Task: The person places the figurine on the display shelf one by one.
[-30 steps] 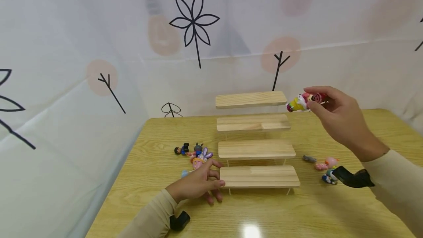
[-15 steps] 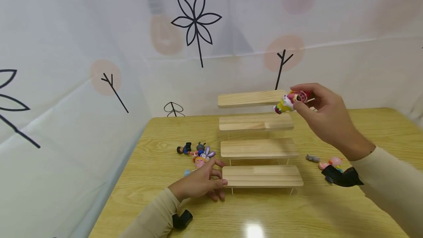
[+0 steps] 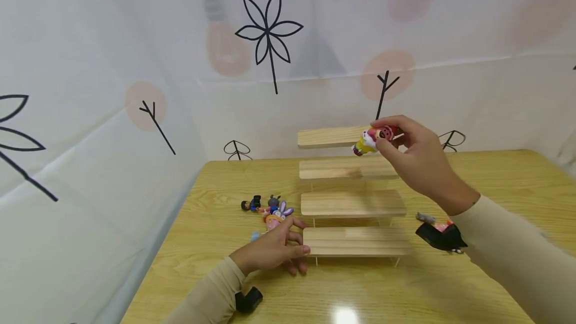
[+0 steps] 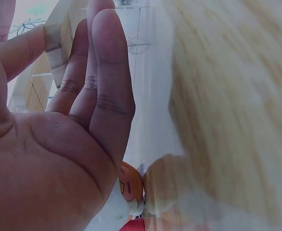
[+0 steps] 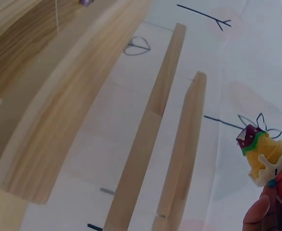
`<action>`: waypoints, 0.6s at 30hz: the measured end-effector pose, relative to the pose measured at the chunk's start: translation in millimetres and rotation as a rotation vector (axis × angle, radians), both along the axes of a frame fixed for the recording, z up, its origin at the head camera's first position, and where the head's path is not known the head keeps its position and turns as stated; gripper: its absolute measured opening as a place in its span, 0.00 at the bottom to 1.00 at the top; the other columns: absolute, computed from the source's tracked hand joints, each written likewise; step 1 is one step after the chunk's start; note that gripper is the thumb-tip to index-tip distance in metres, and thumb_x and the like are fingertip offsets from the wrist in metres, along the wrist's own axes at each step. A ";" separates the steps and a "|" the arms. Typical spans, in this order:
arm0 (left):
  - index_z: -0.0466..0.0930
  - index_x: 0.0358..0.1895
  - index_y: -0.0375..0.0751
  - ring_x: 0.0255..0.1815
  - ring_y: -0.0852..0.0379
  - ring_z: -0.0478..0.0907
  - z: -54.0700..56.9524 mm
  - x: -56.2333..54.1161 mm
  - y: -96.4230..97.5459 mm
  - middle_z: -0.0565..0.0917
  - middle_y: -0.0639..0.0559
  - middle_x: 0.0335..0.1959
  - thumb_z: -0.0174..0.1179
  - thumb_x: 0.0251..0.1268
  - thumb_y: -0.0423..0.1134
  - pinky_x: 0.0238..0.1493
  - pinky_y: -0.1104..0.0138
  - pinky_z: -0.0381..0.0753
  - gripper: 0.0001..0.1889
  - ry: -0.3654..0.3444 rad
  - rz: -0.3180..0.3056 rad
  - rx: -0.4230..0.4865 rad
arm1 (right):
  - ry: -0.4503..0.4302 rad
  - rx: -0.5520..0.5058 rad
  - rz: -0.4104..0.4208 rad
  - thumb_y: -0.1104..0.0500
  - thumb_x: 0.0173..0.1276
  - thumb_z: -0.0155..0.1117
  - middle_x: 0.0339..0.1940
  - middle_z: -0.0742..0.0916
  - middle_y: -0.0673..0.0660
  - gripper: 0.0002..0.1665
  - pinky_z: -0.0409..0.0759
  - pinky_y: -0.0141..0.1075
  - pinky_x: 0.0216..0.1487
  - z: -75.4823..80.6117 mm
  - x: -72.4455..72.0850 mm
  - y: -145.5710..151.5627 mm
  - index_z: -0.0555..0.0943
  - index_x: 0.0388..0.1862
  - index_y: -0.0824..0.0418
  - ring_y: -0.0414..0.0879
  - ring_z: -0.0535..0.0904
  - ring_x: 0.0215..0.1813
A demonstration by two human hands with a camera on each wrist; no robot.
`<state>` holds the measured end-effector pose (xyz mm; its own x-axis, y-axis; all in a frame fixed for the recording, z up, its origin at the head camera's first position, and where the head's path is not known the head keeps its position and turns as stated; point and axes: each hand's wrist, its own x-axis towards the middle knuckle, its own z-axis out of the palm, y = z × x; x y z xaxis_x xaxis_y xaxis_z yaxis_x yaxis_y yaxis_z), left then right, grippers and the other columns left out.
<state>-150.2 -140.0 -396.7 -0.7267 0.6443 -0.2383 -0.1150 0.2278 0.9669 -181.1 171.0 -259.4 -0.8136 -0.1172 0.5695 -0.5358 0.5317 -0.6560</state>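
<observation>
My right hand (image 3: 390, 139) pinches a small figurine (image 3: 372, 141) with a red-pink head and a white and yellow body, held in the air at the right end of the top tier (image 3: 330, 136) of a stepped wooden shelf. The right wrist view shows the figurine (image 5: 266, 156) above a fingertip (image 5: 257, 215), beside the shelf planks (image 5: 174, 130). My left hand (image 3: 290, 244) rests on the table with relaxed fingers and holds nothing, next to the bottom tier (image 3: 355, 241). In the left wrist view the fingers (image 4: 97, 72) lie fairly straight and an orange figurine (image 4: 131, 183) peeks out below the palm.
The shelf has several tiers, all bare. A cluster of small figurines (image 3: 270, 209) lies on the wooden table (image 3: 216, 189) left of the shelf. More figurines (image 3: 427, 219) lie to its right, partly behind my wrist strap (image 3: 438, 237). A patterned white sheet (image 3: 112, 89) walls the back and left.
My right hand has carried the figurine leftward, from right of the shelf to the top tier's right end. The left hand has stayed put.
</observation>
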 end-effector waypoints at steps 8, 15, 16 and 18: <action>0.57 0.67 0.44 0.33 0.51 0.87 0.1 -0.7 -0.4 0.84 0.42 0.43 0.59 0.74 0.40 0.33 0.60 0.87 0.26 0.000 -0.006 0.009 | -0.019 0.034 0.035 0.59 0.75 0.57 0.50 0.83 0.57 0.17 0.74 0.24 0.32 2.5 -7.7 -8.2 0.79 0.61 0.57 0.41 0.76 0.39; 0.57 0.67 0.44 0.34 0.50 0.87 -0.6 -0.8 -0.4 0.83 0.35 0.44 0.59 0.74 0.41 0.33 0.59 0.88 0.26 -0.004 -0.008 0.017 | -0.087 0.069 0.039 0.56 0.77 0.56 0.54 0.83 0.57 0.18 0.75 0.27 0.36 2.4 -14.5 -15.2 0.79 0.62 0.56 0.47 0.76 0.43; 0.57 0.67 0.44 0.34 0.50 0.87 -0.8 -0.7 -0.5 0.83 0.35 0.44 0.59 0.74 0.41 0.33 0.59 0.88 0.26 -0.006 -0.008 0.018 | -0.092 0.076 0.044 0.56 0.77 0.56 0.54 0.83 0.56 0.18 0.75 0.27 0.36 2.3 -15.3 -15.9 0.78 0.62 0.55 0.47 0.75 0.43; 0.57 0.68 0.44 0.34 0.49 0.87 -1.1 -0.4 -0.8 0.83 0.35 0.44 0.59 0.74 0.41 0.34 0.58 0.88 0.26 -0.005 -0.009 0.019 | -0.095 0.084 0.058 0.55 0.77 0.56 0.54 0.83 0.56 0.17 0.75 0.28 0.38 2.1 -17.1 -17.8 0.79 0.62 0.55 0.47 0.75 0.44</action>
